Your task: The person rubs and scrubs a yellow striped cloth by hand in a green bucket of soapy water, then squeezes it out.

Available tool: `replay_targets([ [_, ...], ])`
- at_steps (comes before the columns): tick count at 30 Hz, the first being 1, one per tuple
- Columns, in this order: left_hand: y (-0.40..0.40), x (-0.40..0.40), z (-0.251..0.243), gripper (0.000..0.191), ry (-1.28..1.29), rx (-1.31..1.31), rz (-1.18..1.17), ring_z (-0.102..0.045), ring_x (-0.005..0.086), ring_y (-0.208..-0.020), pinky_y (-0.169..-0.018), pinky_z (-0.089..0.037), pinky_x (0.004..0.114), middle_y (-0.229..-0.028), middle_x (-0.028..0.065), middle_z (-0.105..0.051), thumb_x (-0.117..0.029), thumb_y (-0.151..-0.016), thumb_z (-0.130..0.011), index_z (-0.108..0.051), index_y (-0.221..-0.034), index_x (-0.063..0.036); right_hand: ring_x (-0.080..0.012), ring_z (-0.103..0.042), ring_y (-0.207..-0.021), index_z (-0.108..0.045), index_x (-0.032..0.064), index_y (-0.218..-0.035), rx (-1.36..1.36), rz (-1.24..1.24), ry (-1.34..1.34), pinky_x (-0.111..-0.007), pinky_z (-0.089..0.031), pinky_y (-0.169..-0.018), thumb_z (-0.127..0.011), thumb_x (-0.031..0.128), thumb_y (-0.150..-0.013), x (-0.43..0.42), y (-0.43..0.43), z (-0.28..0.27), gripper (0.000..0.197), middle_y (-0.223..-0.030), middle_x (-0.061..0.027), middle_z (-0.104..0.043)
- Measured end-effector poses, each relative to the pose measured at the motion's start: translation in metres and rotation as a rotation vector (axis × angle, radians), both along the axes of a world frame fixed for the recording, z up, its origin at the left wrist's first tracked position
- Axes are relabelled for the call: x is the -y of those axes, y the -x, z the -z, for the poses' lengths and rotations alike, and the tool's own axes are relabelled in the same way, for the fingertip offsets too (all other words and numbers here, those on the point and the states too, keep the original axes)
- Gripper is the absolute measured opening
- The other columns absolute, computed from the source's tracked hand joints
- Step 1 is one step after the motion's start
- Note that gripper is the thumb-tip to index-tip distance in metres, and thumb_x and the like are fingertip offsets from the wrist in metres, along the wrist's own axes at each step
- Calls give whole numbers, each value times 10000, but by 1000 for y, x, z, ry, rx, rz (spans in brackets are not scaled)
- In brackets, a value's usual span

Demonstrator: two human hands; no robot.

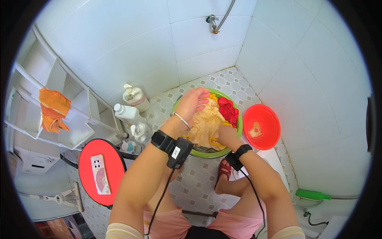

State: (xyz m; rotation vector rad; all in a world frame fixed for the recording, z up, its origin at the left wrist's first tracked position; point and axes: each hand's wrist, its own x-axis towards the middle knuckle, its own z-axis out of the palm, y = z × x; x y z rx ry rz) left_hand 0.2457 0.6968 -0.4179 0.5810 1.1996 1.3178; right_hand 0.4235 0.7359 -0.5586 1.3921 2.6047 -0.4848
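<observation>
A round green basin on the tiled floor holds pale yellow cloth, with brighter yellow parts at its edges, and a bunched red cloth at the right. Over the basin's upper left side is my left hand, its fingers partly bent above the pale cloth; whether it touches the cloth is unclear. My right hand reaches down into the cloth at the basin's lower right, its fingers hidden, so its grip cannot be told. Some dark cloth or water shows at the basin's bottom edge.
Right of the green basin stands a red basin with a small pale item inside. Several bottles stand by the left wall. A phone lies on a red round stool. An orange cloth hangs on a white rack. A tap is above.
</observation>
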Motion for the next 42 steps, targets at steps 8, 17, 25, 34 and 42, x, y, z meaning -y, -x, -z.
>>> replay_targets([
  [8, -22, 35, -23, 339, -140, -34, -348, -460, 138, -1038, -875, -350, 280, -1105, 36, -535, -349, -903, -429, -549, -1071, -79, -223, -499, -1007, -490, 37, -997, -1568, 565, 1105, -342, -392, -886, -505, 341, -868, 2, 18, -155, 331, -1038, -105, -536],
  [17, -61, 46, -46, 309, -532, -962, -227, -439, 233, -1081, -931, -324, 353, -1174, 80, -479, -86, -758, -553, -536, -1067, -84, -237, -384, -1164, -413, 38, -1106, -1863, 747, 1497, -392, -296, -996, -427, 415, -883, -9, -1, -185, 438, -1213, -132, -422],
  [25, -72, 58, -49, 458, -788, -1262, 60, -434, 294, -1092, -946, -325, 392, -1177, 104, -481, -62, -653, -595, -548, -1105, -115, -220, -411, -1121, -407, 57, -1123, -2179, 679, 1509, -410, -290, -1003, -416, 461, -870, -20, -8, -192, 477, -1191, -114, -441],
  [34, -81, 64, -33, 489, -1116, -1696, 353, -308, 125, -1274, -1067, -190, 358, -1360, -43, -373, -79, -745, -490, -494, -1227, -155, -226, -470, -1038, -443, 51, -1065, -2093, 784, 1522, -402, -342, -960, -458, 448, -860, -21, -3, -187, 447, -1107, -111, -500],
  [42, -81, 59, -33, 406, -1137, -1850, 484, -218, 88, -1313, -1090, -96, 356, -1392, -41, -321, -215, -831, -436, -463, -1228, -136, -222, -460, -1049, -435, 54, -1067, -1917, 763, 1530, -378, -359, -940, -468, 432, -860, -14, 2, -178, 432, -1155, -108, -480],
])
